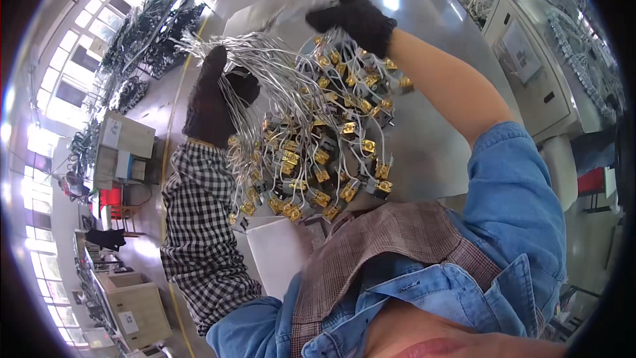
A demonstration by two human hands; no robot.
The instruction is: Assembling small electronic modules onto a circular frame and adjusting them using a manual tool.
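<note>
A big bundle of thin grey wires (271,66) spreads across the metal table, many of them tipped with small gold-coloured metal connectors (290,159). My left hand (212,96), in a black glove, is wrapped around the wires at the left side; loose wire ends stick out past its thumb. Further away and to the right, my right hand (354,21), also black-gloved, is closed on the upper part of several wires, whose connectors hang just below it. Its fingertips are slightly blurred. The connectors pile up between my hands and the near table edge, some over that edge.
The shiny metal table (430,152) extends to the right and far side. A grey cabinet (530,66) stands at the right with wires on top. Racks of hanging wires (142,46) and a cabinet (122,139) are at the left, beyond a yellow floor line (165,159).
</note>
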